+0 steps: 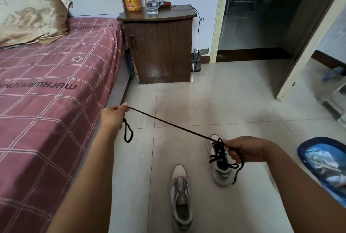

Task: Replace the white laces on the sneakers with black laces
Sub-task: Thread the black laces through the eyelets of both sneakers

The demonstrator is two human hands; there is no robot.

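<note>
Two white and grey sneakers stand on the tiled floor. The nearer sneaker (180, 197) has no lace in it. The farther sneaker (220, 161) carries a black lace threaded through its eyelets. A second black lace (176, 127) is stretched taut in the air between my hands. My left hand (114, 115) pinches one end, and a short loop hangs below it. My right hand (243, 150) grips the other end above the farther sneaker, with a loose tail dangling beneath. No white lace is in view.
A bed (46, 92) with a red checked sheet runs along the left. A brown nightstand (161, 49) with a bottle and a glass mug stands ahead. An open doorway (262, 17) lies at the right rear. A blue basin (325, 165) sits at the right edge.
</note>
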